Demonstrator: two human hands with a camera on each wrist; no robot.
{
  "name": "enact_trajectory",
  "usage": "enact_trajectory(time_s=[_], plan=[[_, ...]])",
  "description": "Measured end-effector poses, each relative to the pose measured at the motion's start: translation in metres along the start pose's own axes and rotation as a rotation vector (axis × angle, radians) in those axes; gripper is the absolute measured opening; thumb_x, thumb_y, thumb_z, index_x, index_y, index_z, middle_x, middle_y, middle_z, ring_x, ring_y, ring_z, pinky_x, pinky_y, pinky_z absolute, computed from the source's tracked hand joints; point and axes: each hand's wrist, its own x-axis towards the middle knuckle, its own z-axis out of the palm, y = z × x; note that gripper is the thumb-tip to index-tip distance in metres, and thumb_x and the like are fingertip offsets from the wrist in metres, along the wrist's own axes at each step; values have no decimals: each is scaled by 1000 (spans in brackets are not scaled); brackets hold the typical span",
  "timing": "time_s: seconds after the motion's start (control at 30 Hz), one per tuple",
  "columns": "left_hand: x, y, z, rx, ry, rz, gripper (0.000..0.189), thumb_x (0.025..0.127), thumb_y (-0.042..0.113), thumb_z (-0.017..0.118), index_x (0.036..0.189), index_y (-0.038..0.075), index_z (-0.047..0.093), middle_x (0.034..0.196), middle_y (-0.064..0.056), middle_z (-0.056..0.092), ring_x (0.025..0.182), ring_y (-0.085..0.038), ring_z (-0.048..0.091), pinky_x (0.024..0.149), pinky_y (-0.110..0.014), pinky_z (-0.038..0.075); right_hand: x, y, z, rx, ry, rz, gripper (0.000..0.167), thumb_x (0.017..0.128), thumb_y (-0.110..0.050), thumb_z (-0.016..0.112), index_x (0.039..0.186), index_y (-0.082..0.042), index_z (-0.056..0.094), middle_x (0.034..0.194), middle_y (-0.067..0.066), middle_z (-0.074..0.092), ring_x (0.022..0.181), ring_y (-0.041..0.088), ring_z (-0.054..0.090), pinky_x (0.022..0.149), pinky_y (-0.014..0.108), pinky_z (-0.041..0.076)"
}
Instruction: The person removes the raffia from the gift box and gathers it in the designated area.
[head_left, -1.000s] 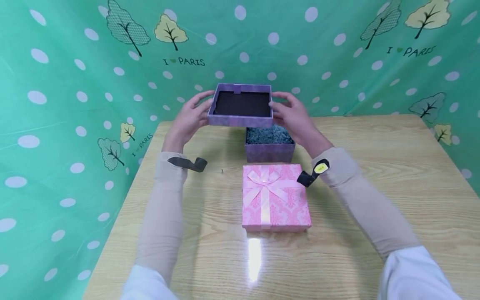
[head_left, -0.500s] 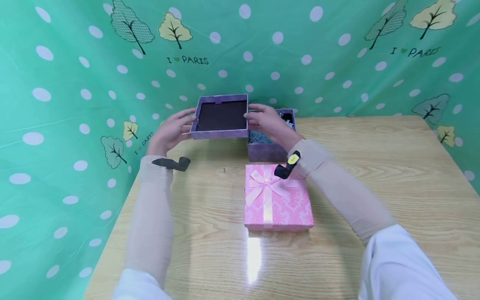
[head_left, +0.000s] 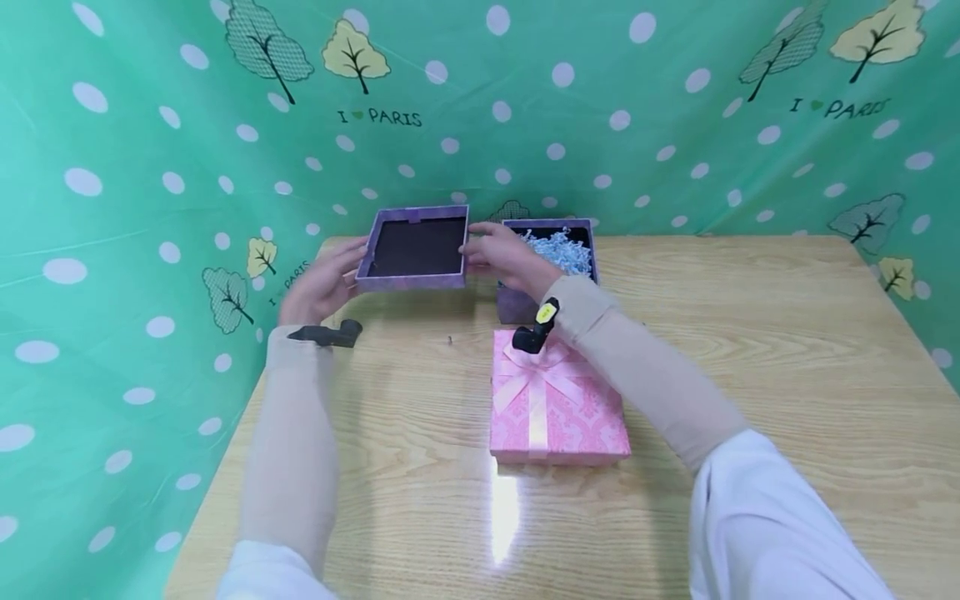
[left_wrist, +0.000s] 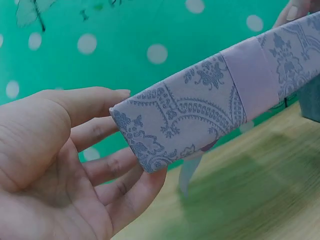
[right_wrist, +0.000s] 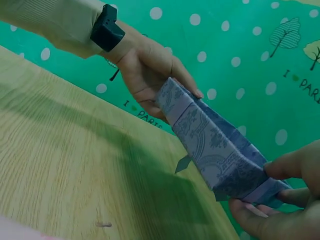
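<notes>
A purple patterned box lid (head_left: 412, 282) hangs over the table's back left, its dark inside facing up. My left hand (head_left: 321, 282) holds its left end, thumb at the top edge and fingers underneath in the left wrist view. At the opposite end, my right hand (head_left: 508, 257) pinches the lid wall between thumb and fingers. From below the lid, a ribbon tail (left_wrist: 189, 172) dangles. Just right of the lid stands the purple box base (head_left: 516, 306), partly behind my right hand and wrist. Light blue shredded paper (head_left: 564, 252) fills part of it.
A closed pink gift box (head_left: 558, 425) with a ribbon bow sits in front of the purple base, under my right forearm. A tiny dark speck (head_left: 450, 340) lies on the wooden table (head_left: 405, 392). Behind rises a green dotted curtain (head_left: 517, 83).
Both hands have carried the lid left and lower, from above the purple base to beside it. The shredded paper in the base has come into fuller view.
</notes>
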Motion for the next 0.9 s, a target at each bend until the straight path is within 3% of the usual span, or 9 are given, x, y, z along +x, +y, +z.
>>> enact_trajectory(time_s=[0.17,0.3,0.47,0.57,0.67,0.73,0.8,0.9], plan=[[0,-10,-11,-23,17,-38,51,99,26,51,148,22,36,137,5,48,105,-11,56,92,-25,44,10,6,10,-37,0,26,65,91,8,51,149,-5,26,134,23,49,118,35,54,101,40,49],[-1,-18,-19,-35,25,-69,52,100,25,50,149,20,34,135,4,48,102,-9,56,88,-22,45,18,12,18,-70,-4,57,66,91,11,48,150,-2,22,133,26,48,119,38,53,102,43,48],[-1,-26,-24,-39,-79,-64,55,103,23,44,152,13,23,137,2,47,102,-8,55,82,-20,46,27,19,24,-63,-6,76,61,87,17,43,145,3,27,134,31,46,121,43,52,102,48,46],[-1,-31,-26,-76,-127,-51,52,103,21,42,151,10,25,135,0,50,102,-9,55,81,-20,47,32,24,27,-95,4,93,52,85,18,43,136,9,34,128,30,49,117,43,54,101,48,48],[0,-35,-28,-135,-155,-57,44,102,19,44,145,8,38,126,-2,55,100,-11,58,81,-20,50,34,28,30,-156,6,122,26,85,17,43,110,11,46,108,22,53,102,35,57,100,46,49],[1,-38,-29,-161,-155,-73,41,102,18,44,142,8,42,122,-2,57,100,-11,60,83,-21,52,33,29,32,-183,7,135,12,86,16,42,92,7,46,95,15,49,92,30,54,100,45,49],[1,-39,-28,-159,-128,-86,42,102,17,44,143,9,41,120,-1,58,98,-10,61,82,-21,53,34,30,34,-203,11,136,14,86,15,41,84,2,43,90,12,46,86,27,50,99,45,49],[3,-37,-23,-92,-52,-112,49,103,18,42,150,9,29,125,0,56,99,-7,60,85,-19,51,40,34,35,-231,33,130,14,84,16,41,91,6,47,95,15,49,86,28,52,94,44,53]])
